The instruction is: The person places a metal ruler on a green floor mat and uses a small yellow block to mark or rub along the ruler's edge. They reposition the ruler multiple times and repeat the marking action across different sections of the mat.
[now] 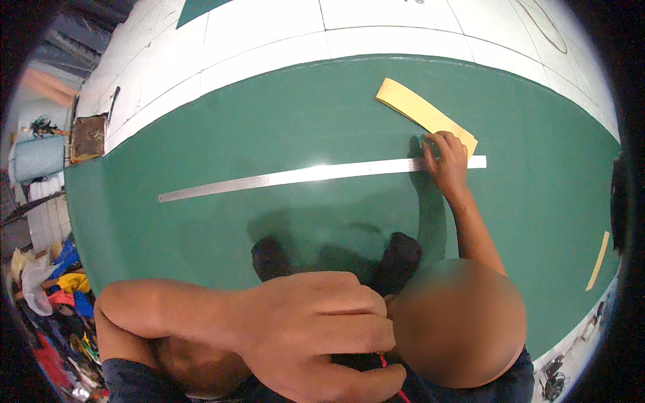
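Note:
My right hand (447,160) reaches over the right end of a long metal ruler (295,177) that lies across a green mat (201,141). Its fingers are bent, with the thumb and forefinger apart; the contact under the fingertips is hidden. A flat yellow strip (420,106), like a folded band, lies slantwise beyond the ruler, its near end partly under that hand. Large in the lower middle, my left hand (322,329) is raised close to the camera, fingers curled toward the thumb. A thin red line (384,363) shows by those fingers; what they hold is unclear.
A thin yellow strip (597,262) lies near the mat's right edge. Off the mat at left are a brown box-like object (88,139), a light-blue roll (40,159) and a heap of colourful scraps (64,282). Pale floor tiles (269,33) border the far side.

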{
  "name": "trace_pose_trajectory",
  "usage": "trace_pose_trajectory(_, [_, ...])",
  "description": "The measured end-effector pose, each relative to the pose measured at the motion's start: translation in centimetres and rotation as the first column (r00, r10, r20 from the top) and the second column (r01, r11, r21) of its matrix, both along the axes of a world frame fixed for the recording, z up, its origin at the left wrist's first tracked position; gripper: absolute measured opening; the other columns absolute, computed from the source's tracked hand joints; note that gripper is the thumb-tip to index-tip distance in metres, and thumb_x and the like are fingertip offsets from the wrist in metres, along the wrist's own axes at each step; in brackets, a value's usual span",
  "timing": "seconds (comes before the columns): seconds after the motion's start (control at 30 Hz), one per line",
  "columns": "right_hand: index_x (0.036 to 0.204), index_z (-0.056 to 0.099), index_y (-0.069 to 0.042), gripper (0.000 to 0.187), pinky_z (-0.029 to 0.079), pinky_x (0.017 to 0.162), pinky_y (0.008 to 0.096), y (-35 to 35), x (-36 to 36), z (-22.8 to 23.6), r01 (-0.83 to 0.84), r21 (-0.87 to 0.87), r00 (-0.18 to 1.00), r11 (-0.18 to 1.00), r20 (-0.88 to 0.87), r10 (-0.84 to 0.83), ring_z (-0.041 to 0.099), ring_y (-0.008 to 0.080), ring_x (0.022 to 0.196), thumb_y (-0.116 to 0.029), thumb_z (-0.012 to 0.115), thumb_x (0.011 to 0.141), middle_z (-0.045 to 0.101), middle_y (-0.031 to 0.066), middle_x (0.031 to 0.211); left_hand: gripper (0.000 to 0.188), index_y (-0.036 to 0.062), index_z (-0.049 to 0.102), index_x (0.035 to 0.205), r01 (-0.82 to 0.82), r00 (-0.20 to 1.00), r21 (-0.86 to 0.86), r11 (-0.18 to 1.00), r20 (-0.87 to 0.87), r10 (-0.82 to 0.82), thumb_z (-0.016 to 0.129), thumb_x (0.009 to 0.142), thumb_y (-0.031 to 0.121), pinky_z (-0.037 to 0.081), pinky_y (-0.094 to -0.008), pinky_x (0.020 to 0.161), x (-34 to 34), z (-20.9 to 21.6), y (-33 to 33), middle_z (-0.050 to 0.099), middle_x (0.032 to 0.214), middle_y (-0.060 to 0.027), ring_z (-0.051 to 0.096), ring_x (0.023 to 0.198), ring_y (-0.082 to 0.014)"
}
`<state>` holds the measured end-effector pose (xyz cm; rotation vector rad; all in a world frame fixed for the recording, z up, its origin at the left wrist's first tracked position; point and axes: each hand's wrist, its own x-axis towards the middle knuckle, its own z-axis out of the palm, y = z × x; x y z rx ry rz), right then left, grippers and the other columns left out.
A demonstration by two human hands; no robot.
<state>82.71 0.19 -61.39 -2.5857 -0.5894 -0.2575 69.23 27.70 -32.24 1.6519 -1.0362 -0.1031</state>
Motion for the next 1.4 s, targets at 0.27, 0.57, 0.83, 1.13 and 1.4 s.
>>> trace_pose_trajectory(0.27, [0.105,0.068,-0.012,0.023,0.046,0.078,0.0447,0.2,-2.4,1.2,-0.054,-0.092,0.998,0.994,-0.047,0.05,0.062,0.0305,0.094,-0.018,0.072,0.083,0.065,0.0089,0.101,0.02,0.0014,0.067,0.107,-0.094,0.932,-0.202,0.975,0.326,0.158,0.068,0.089,0.01,0.055,-0.037,0.068,-2.4,-0.5,1.0,0.062,0.097,-0.0134,0.063,0.082,-0.0272])
trace_pose_trajectory(0.57, [0.105,0.068,-0.011,0.023,0.046,0.081,0.0437,-0.3,-6.1,2.6,-0.026,-0.194,0.999,0.981,-0.034,0.019,0.061,0.0314,0.095,-0.017,0.072,0.083,0.064,0.0099,0.101,0.027,0.0055,0.066,0.112,0.101,0.992,-0.06,0.993,0.082,-0.096,0.063,0.092,0.023,0.056,-0.0415,0.078,-4.8,2.6,4.5,0.061,0.102,-0.0131,0.064,0.087,-0.0293])
trace_pose_trajectory(0.83, [0.105,0.068,-0.01,0.021,0.046,0.082,0.0444,-0.9,-7.3,2.9,0.011,-0.216,0.995,0.976,-0.093,-0.032,0.062,0.032,0.094,-0.019,0.07,0.085,0.065,0.0108,0.099,0.04,0.0111,0.061,0.128,0.226,0.923,0.202,0.953,-0.358,-0.142,0.063,0.09,0.022,0.045,-0.0473,0.102,-5.5,-5.3,7.6,0.06,0.119,-0.0148,0.059,0.111,-0.0343])
trace_pose_trajectory(1.13, [0.106,0.067,-0.012,0.023,0.05,0.079,0.0477,0.3,-7.0,2.3,-0.037,-0.251,0.982,0.967,-0.19,-0.012,0.064,0.035,0.091,-0.026,0.068,0.088,0.066,0.0109,0.1,0.05,0.0069,0.057,0.135,0.496,0.749,0.282,0.821,-0.617,-0.241,0.051,0.101,0.043,0.045,-0.0414,0.095,-8.6,-11.8,8.0,0.055,0.106,-0.02,0.056,0.104,-0.0352])
trace_pose_trajectory(1.4, [0.112,0.065,-0.012,0.035,0.053,0.078,0.0508,1.8,1.4,3.9,-0.079,-0.368,0.937,0.926,-0.344,-0.057,0.068,0.0356,0.09,-0.043,0.056,0.097,0.07,0.0153,0.1,0.065,0.0088,0.049,0.142,0.529,0.672,0.519,0.672,-0.74,0.042,0.068,0.091,0.045,0.049,-0.0415,0.095,-7.4,-16.6,14.5,0.059,0.122,-0.0192,0.059,0.112,-0.0316])
